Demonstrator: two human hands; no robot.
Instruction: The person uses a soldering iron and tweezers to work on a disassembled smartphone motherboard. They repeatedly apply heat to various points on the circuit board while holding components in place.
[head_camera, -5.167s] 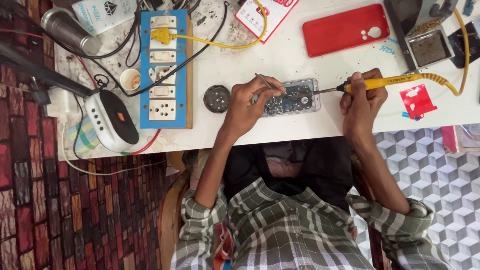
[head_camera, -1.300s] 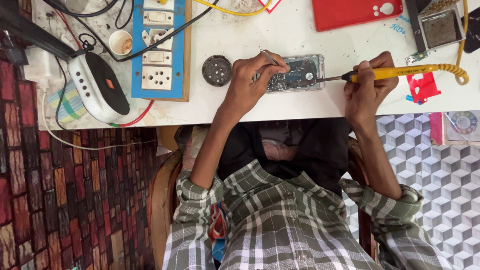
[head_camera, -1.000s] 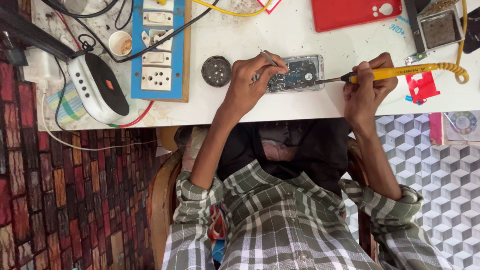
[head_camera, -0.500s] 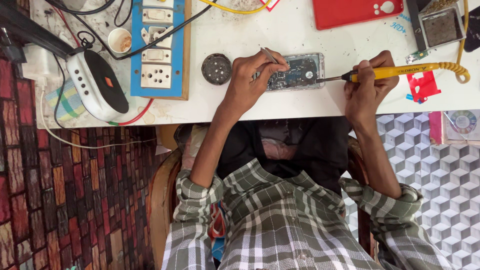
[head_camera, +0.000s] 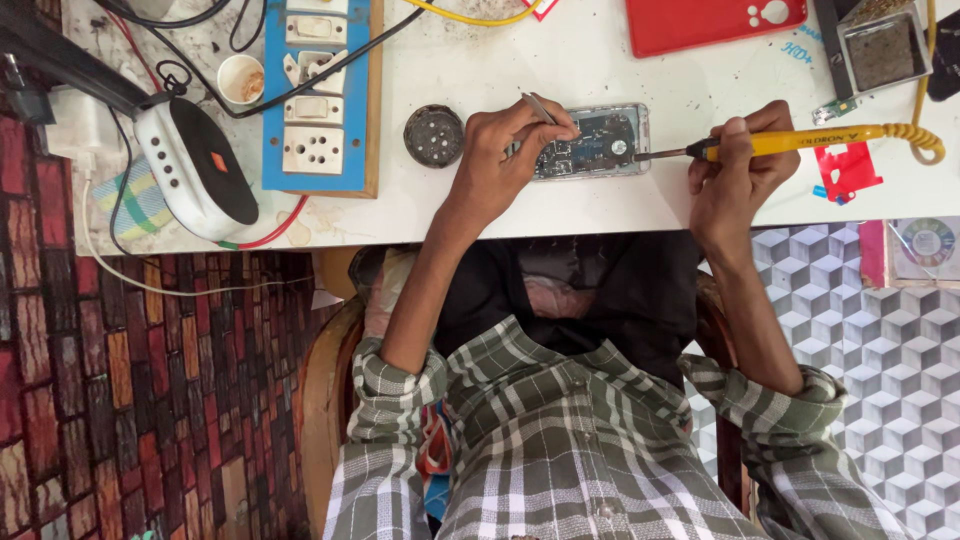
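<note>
Opened phone (head_camera: 590, 142) on desk (head_camera: 600, 205) near its front edge, partly hidden by left hand (head_camera: 505, 155) pinching thin tweezers (head_camera: 540, 107); tips hard to see. Right hand (head_camera: 735, 165) wrapped round yellow soldering iron (head_camera: 790, 142), tip at phone's edge. Vs 0.5 s ago: no real change.

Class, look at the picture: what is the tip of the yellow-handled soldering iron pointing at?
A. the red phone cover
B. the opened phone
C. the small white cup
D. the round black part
B: the right hand aims the soldering iron at the edge of the opened phone.
</note>
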